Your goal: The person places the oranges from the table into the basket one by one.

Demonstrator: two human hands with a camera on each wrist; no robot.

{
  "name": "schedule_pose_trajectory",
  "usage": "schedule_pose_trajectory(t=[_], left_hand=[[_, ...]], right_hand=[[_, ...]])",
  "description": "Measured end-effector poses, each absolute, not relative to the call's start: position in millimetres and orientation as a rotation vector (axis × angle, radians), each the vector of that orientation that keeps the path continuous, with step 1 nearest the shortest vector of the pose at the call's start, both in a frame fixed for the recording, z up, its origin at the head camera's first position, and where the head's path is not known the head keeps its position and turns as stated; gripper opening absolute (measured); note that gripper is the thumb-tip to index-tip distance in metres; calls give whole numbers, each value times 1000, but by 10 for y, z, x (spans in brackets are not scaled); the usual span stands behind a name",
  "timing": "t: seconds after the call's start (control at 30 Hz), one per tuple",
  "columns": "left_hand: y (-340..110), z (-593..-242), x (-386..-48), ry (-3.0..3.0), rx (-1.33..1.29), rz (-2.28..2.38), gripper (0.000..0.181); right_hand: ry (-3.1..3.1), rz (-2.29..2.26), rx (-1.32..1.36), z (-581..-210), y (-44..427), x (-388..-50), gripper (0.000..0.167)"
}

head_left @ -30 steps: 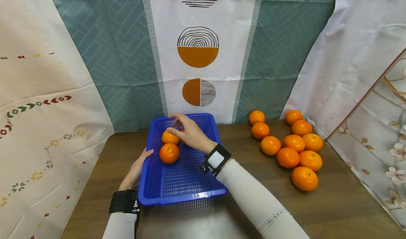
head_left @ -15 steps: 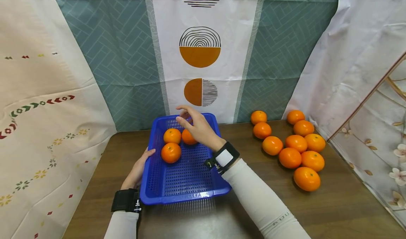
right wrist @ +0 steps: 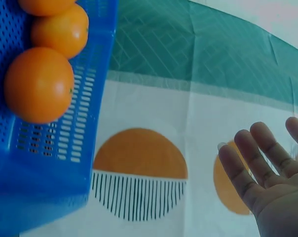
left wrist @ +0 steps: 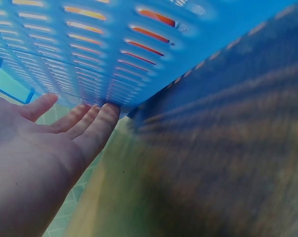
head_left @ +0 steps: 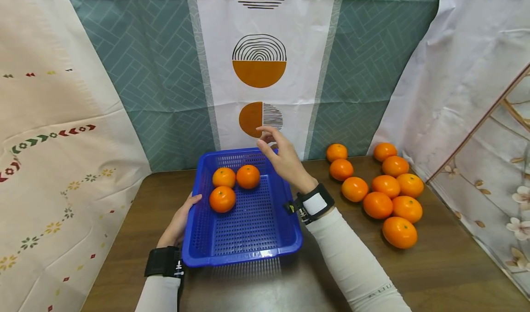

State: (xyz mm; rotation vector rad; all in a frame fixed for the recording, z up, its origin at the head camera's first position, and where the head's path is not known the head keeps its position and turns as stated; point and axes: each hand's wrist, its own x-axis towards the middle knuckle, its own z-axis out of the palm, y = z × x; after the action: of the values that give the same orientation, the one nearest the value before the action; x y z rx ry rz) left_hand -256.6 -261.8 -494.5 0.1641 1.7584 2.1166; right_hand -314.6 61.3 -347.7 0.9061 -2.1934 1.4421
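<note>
A blue perforated plastic basket (head_left: 244, 229) stands on the table. Inside lie three oranges: one at the back left (head_left: 224, 177), another nearer the front (head_left: 222, 199), and a third at the back right (head_left: 248, 176). My left hand (head_left: 178, 222) rests against the basket's left side, a digit on the rim; the left wrist view shows its fingers (left wrist: 97, 131) fairly straight along the outer wall. My right hand (head_left: 285, 160) hovers over the basket's far right rim, holding nothing. Its fingers are loosely bent in the head view, and apart from the oranges in the right wrist view.
Several loose oranges lie in a group on the table's right side, such as one near the front (head_left: 399, 232) and one by the back cloth (head_left: 337, 152). Patterned cloths (head_left: 352, 72) hang behind and at both sides of the brown table (head_left: 331, 261).
My right hand has moved right from above the oranges to the basket's right rim, uncovering the back-right orange. The left hand and basket have stayed in place.
</note>
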Motion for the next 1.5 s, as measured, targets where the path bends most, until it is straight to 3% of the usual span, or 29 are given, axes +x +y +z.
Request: schedule_pose_trajectory(t=[0.7, 1.5], left_hand=[[-2663, -4962, -2548, 1764, 182, 2114, 69], [-2643, -4973, -2557, 1790, 182, 2104, 69]], right_hand=[[-2072, 1345, 649, -3514, 1363, -3047, 38], [-2350, 1012, 378, -3995, 2084, -3011, 40]])
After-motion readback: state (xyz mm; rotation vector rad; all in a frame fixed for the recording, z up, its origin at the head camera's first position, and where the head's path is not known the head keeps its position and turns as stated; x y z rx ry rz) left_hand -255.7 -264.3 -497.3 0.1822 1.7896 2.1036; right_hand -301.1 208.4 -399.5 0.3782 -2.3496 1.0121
